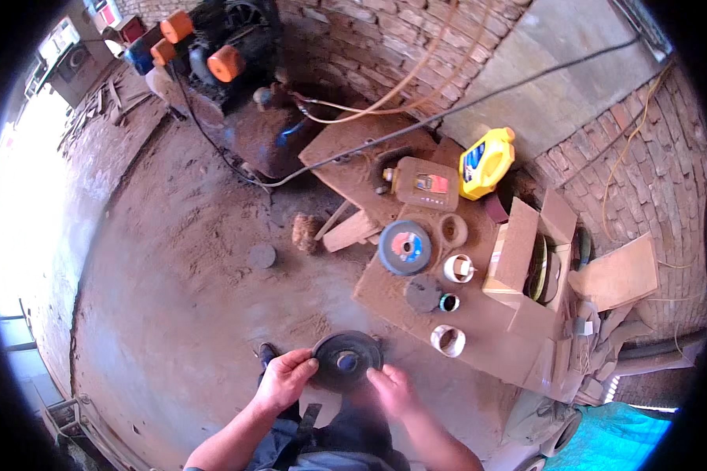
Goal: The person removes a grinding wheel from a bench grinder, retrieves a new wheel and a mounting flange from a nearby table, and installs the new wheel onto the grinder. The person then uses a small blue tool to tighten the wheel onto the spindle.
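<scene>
A black round disc (340, 343), like a grinding wheel, with a round centre that looks blue, is held in front of my body. My left hand (287, 380) pinches its left rim, thumb on top. At the lower right rim, my right hand (395, 391) is closed with thumb and fingertips on the edge; it is slightly blurred. The underside of the disc is hidden. Nearest to it, on the dusty low table (385, 294), lie a grey grinding wheel (404, 247) with a blue and red label and a small dark round block (423, 293).
Several cups and rings, including a white cup (448, 341), stand on the table. Behind are a brown jug (425, 184) and yellow jug (487, 163). An open cardboard box (530, 251) is at right. A black hose (456, 114) crosses towards a machine (228, 55) with orange parts.
</scene>
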